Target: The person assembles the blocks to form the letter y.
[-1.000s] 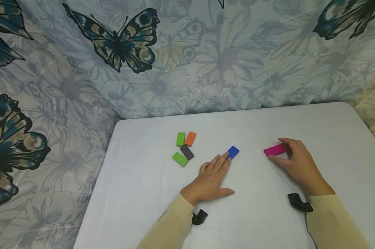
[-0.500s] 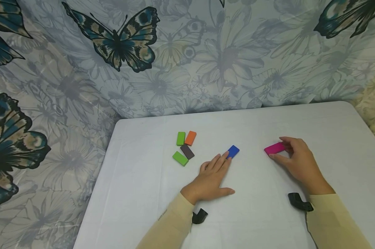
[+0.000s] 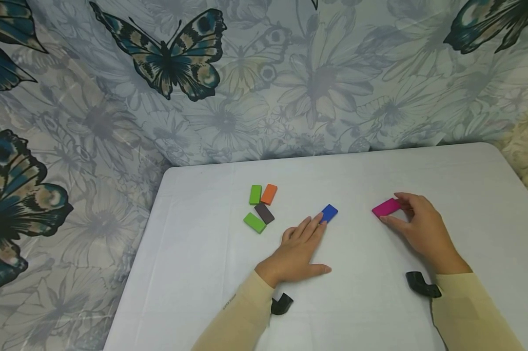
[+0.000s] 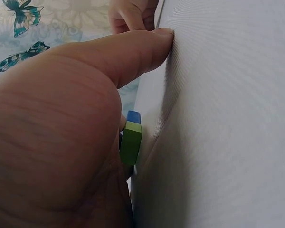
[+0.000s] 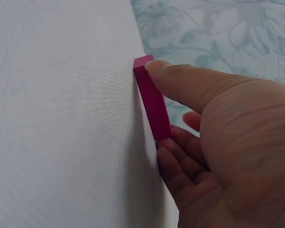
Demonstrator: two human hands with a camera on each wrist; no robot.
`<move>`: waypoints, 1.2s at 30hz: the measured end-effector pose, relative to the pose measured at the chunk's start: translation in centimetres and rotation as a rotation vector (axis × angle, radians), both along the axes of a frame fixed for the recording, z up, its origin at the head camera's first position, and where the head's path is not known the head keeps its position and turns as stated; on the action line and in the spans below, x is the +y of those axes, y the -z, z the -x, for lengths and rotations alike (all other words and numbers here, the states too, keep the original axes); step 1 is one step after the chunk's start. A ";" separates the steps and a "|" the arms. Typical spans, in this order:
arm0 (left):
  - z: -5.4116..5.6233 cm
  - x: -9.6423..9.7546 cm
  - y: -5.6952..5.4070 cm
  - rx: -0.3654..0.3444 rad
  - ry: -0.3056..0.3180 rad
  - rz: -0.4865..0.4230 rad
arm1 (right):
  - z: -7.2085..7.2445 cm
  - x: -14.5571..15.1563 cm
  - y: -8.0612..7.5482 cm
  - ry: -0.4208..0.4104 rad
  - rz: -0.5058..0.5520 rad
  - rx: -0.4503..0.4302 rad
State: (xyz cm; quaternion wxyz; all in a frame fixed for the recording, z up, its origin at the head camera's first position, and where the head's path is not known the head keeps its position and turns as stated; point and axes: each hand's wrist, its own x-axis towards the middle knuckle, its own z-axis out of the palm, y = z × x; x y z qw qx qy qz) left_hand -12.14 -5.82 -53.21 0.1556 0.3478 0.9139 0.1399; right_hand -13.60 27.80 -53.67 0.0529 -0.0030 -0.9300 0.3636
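Note:
My left hand (image 3: 293, 256) lies palm down with its fingers stretched out, fingertips on the near end of a blue block (image 3: 329, 213). In the left wrist view, a green block (image 4: 131, 143) shows beneath that hand, with blue just beyond it; from the head view the hand hides this green one. To the right, my right hand (image 3: 421, 229) pinches a magenta rectangular block (image 3: 385, 207) between thumb and fingers. The right wrist view has the thumb at one end of the magenta block (image 5: 153, 99) and fingertips at the other, close over the white cloth.
Left of the left hand lie two green blocks (image 3: 255, 223), an orange block (image 3: 269, 194) and a dark grey block (image 3: 264, 213), grouped closely. All are on a white-covered table (image 3: 193, 273). Butterfly-printed fabric (image 3: 255, 112) hangs behind and at the left.
The magenta block has turned slightly in my right hand's fingers, its right end swinging toward the far side. My left hand keeps its place on the blue block.

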 end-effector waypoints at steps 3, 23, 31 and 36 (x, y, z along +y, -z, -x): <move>0.0 0.0 -0.1 -0.001 -0.001 0.000 | 0.0 0.0 0.1 -0.001 -0.009 -0.004; -0.1 -0.1 -0.3 -0.006 -0.003 -0.018 | 0.3 0.1 0.3 -0.039 -0.009 0.006; -0.1 0.0 -0.4 -0.003 -0.002 -0.019 | 0.2 -0.1 0.2 -0.036 -0.013 0.008; -0.1 0.0 -0.3 -0.004 -0.004 -0.021 | 0.1 0.0 0.2 -0.040 -0.022 0.011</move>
